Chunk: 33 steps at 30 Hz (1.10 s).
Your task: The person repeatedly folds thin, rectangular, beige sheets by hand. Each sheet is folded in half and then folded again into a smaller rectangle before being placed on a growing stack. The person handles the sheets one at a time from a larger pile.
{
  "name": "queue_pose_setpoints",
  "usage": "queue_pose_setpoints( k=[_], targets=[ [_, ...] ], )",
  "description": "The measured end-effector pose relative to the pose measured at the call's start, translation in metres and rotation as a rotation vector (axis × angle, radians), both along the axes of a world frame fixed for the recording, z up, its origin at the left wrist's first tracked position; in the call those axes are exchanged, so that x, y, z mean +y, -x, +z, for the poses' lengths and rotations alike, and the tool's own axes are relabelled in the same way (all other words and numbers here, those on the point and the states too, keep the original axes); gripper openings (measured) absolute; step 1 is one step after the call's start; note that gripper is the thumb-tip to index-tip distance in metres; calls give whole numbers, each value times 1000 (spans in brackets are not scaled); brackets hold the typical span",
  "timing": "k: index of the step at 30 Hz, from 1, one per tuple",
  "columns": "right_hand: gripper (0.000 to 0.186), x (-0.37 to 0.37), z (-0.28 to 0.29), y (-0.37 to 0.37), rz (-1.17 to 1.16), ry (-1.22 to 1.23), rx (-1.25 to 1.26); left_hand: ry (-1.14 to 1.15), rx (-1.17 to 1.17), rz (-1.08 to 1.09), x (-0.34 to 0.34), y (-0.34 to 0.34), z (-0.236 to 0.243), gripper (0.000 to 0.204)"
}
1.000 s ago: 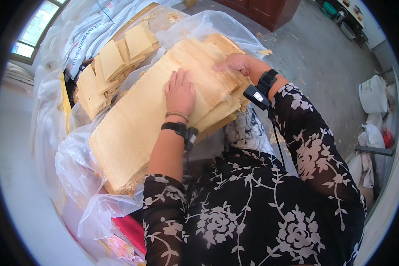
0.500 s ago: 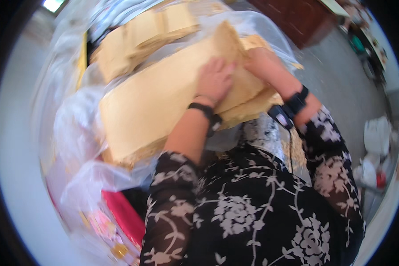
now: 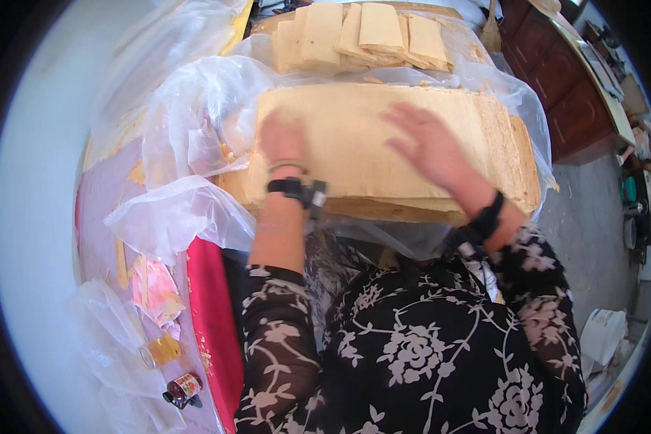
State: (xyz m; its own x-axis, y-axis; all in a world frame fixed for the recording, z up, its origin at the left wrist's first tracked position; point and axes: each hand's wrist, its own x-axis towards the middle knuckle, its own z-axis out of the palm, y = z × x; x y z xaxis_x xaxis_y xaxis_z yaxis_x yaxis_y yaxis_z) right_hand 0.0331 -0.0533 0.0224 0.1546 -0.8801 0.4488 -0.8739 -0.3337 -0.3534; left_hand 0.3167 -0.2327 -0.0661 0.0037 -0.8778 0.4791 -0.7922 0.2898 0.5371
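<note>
Both hands lie open and flat on the thick stack of thin, tan, rough-edged sheets (image 3: 372, 148) resting in crinkled clear plastic wrap (image 3: 195, 145), left hand (image 3: 282, 139) near its left end, right hand (image 3: 430, 148), motion-blurred, toward its right.

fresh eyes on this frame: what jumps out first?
The big tan stack of thin sheets at centre, lying on crinkled clear plastic. The left hand lies flat on its left part, and the right hand, blurred, is spread over its right part. Behind it, at the top edge, sit smaller bundles of the same tan sheets; a small dark bottle lies lower left.
</note>
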Motion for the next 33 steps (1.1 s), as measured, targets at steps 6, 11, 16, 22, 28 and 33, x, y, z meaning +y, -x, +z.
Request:
queue_pose_setpoints(
  k=[6, 11, 16, 22, 28, 33],
  targets=[
    [49, -49, -33, -110, 47, -146, 169, -734, 466, -27, -73, -95, 16, 60],
    [46, -38, -50, -106, 61, -96, 245, -899, 550, -155, -86, -98, 47, 40],
    [43, -35, -41, -107, 21, -140, 166, -1058, 608, -282, -91, -83, 55, 46],
    [42, -32, -38, -107, 16, -140, 149, -558, 519, -434, -85, -70, 48, 48],
    [42, -30, -34, -109, -14, -165, 171, -711, 163, -359, -80, -59, 79, 42],
    [43, -31, -31, -109, -12, -120, 90, -590, 249, -567, -24, -41, 144, 38]
  ],
)
